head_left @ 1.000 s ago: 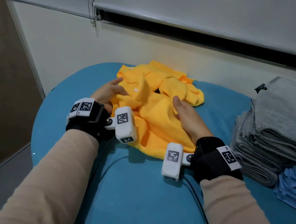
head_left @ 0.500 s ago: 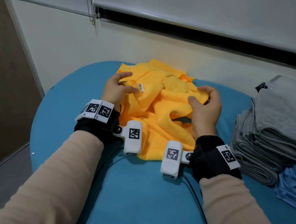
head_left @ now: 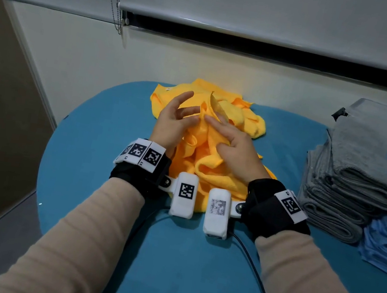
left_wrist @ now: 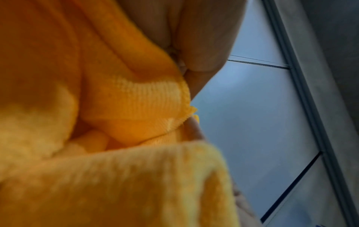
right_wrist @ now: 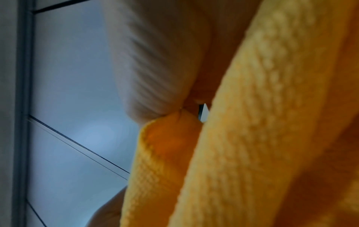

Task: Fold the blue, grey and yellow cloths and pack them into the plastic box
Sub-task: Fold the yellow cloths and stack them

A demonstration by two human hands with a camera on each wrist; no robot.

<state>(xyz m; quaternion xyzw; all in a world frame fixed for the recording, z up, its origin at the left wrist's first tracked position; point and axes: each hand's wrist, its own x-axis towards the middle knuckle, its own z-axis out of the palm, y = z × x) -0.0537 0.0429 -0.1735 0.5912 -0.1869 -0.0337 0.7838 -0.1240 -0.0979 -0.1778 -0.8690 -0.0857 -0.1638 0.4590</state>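
Head view: left hand (head_left: 171,122), right hand (head_left: 235,145) pinch yellow cloth (head_left: 214,170); wrist views add weave only

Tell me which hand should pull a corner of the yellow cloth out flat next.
Right hand, probably: it already pinches a raised corner of the yellow cloth. The left hand has fingers spread, its grip unclear.
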